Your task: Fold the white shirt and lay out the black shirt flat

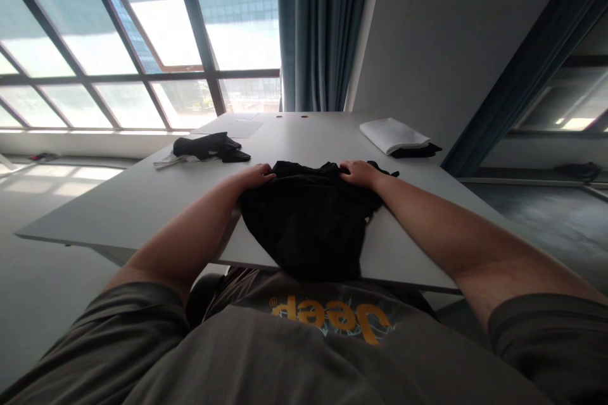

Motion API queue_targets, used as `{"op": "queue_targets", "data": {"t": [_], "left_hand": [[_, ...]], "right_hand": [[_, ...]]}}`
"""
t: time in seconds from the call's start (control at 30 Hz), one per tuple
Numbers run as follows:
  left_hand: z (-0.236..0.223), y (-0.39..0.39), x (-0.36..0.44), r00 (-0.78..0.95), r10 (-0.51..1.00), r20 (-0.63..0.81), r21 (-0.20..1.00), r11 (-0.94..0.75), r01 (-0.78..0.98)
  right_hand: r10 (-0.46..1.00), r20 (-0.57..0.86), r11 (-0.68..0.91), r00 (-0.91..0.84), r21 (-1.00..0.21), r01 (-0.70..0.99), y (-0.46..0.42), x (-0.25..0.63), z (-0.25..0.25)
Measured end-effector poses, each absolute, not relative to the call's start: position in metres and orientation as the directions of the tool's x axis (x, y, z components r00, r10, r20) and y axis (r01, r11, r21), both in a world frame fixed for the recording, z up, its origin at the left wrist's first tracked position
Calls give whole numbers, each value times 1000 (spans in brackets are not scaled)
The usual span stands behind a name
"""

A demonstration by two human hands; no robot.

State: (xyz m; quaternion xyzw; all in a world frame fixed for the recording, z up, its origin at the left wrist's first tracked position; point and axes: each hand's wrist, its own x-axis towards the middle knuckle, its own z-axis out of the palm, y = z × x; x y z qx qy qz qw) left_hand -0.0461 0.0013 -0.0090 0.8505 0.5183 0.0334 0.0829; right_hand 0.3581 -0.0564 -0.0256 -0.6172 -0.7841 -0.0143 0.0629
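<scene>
A black garment (308, 221) lies spread on the white table in front of me, its near end reaching the table's front edge. Its exact kind cannot be made out. My left hand (258, 175) grips the far left corner, fingers curled into the cloth. At the far right side, my right hand (360, 174) is closed on the same garment, with a bit of black cloth sticking out beyond it. Between the hands the far edge is bunched and uneven.
On the white table (180, 215), a crumpled pile of black clothing (202, 145) with some white cloth lies at the back left. Folded white cloth (392, 134) rests on black cloth (418, 150) at the back right. Beyond are windows and a blue curtain (323, 31).
</scene>
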Motion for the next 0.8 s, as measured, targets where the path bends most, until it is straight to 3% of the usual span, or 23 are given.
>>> {"op": "queue_targets", "data": {"t": [0.8], "left_hand": [[-7, 1, -46, 476, 879, -24, 173, -465, 868]], "right_hand": [[968, 119, 226, -219, -45, 973, -57, 358, -25]]}}
